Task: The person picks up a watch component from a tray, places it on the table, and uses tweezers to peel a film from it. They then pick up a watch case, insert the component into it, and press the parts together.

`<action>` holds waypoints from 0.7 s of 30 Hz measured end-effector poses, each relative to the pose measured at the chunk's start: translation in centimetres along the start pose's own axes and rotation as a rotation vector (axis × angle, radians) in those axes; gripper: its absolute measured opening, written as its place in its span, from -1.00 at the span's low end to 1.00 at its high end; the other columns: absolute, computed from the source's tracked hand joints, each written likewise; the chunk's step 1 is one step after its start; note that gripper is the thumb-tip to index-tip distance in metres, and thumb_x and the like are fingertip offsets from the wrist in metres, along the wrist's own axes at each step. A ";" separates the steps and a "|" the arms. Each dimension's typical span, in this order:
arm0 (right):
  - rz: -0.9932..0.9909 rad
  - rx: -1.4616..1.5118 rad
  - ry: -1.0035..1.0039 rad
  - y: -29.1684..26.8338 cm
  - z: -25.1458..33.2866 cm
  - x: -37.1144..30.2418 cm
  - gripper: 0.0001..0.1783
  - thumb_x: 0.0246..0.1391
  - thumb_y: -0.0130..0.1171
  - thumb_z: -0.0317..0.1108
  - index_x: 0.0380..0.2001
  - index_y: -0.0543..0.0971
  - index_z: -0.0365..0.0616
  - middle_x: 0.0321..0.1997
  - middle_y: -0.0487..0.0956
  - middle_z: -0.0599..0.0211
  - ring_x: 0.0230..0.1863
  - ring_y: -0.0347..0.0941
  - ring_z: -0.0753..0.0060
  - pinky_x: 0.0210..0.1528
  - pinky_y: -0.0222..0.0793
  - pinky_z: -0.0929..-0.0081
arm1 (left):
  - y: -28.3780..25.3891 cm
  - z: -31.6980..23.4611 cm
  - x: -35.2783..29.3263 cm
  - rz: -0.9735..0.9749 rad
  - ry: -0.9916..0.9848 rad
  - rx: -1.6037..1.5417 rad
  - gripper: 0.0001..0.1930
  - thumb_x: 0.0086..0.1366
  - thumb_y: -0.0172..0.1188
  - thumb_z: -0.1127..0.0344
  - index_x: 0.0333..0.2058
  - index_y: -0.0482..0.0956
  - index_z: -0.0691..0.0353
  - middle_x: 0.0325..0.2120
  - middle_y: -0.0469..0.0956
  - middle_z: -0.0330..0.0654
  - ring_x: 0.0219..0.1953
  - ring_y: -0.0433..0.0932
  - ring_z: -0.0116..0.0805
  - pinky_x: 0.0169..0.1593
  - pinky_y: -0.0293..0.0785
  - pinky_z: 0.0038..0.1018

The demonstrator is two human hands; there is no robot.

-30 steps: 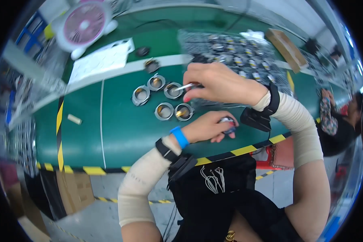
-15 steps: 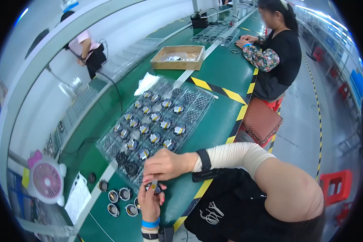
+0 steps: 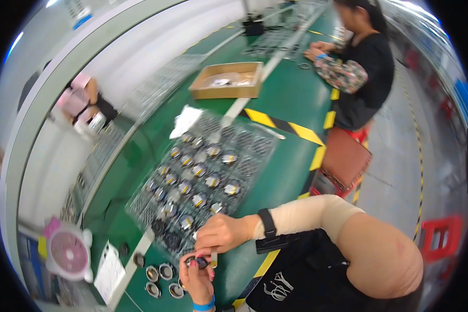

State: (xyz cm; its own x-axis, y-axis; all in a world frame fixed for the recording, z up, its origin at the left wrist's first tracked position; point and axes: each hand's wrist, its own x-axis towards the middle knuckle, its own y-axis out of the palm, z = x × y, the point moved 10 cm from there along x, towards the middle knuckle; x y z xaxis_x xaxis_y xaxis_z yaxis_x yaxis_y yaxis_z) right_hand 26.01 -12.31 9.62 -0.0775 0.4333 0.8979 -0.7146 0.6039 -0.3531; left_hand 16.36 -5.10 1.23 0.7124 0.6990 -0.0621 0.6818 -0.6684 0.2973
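Your left hand [image 3: 196, 281] has its fingers closed round a dark round part [image 3: 200, 261], the thumb lying across its upper face, while your right hand [image 3: 218, 234] reaches in from above with its fingertips drawn together, seemingly pinching a thin pale strip [image 3: 213, 258]. The blur hides whether that strip is a tool or a tab. Your left hand is the nearer one, since the part sits in its fingertips; from your right fingertips it lies just below and slightly to the left, and you cannot tell whether they touch it. Being round, the part offers no clear long axis, but the strip runs roughly up and down the view, close along the part's right side. Both hands work by the near corner of the clear plastic tray [image 3: 252, 141], which holds rows of small round modules [image 3: 212, 180] with silver and yellow tops. Left of your left hand, several silver-rimmed rings [image 3: 166, 271] lie grouped on the green bench [image 3: 275, 171], with a white sheet [image 3: 110, 275] beyond them.
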 end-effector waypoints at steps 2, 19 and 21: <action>0.064 -0.007 -0.011 1.0 0.5 0.6 -0.87 -0.17 0.22 -0.34 -0.51 0.51 -0.10 -0.58 0.44 0.39 -0.64 0.38 0.41 -0.66 0.27 0.49 | -1.1 0.6 -0.4 -0.004 0.017 0.118 -0.79 0.23 -0.07 0.29 -0.20 0.33 0.25 -0.46 0.45 -0.13 -0.69 0.31 -0.49 -0.68 0.16 -0.65; 0.226 -0.067 0.247 2.3 -1.4 -2.9 -0.85 0.07 -0.04 -0.40 -0.48 0.42 -0.26 -0.54 0.42 0.16 -0.52 0.33 0.16 -0.42 0.18 0.36 | 1.3 1.7 -0.4 0.220 0.059 -0.115 -0.86 0.23 -0.13 0.38 -0.25 0.33 0.23 -0.58 0.48 -0.21 -0.77 0.30 -0.61 -0.69 0.20 -0.67; 0.220 -0.081 0.233 2.2 -1.8 -3.1 -0.85 0.07 -0.04 -0.40 -0.48 0.41 -0.26 -0.53 0.42 0.17 -0.52 0.32 0.17 -0.42 0.18 0.36 | 1.5 1.8 -0.4 0.230 0.047 -0.117 -0.87 0.23 -0.13 0.38 -0.26 0.33 0.23 -0.58 0.48 -0.20 -0.77 0.30 -0.61 -0.69 0.20 -0.67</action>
State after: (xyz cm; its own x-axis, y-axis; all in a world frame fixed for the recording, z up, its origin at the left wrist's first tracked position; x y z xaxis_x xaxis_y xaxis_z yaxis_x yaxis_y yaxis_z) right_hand 25.95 -11.15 5.60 -0.0562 0.6949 0.7169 -0.6399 0.5261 -0.5601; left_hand 17.39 -6.82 0.01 0.8361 0.5449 0.0634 0.4769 -0.7792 0.4066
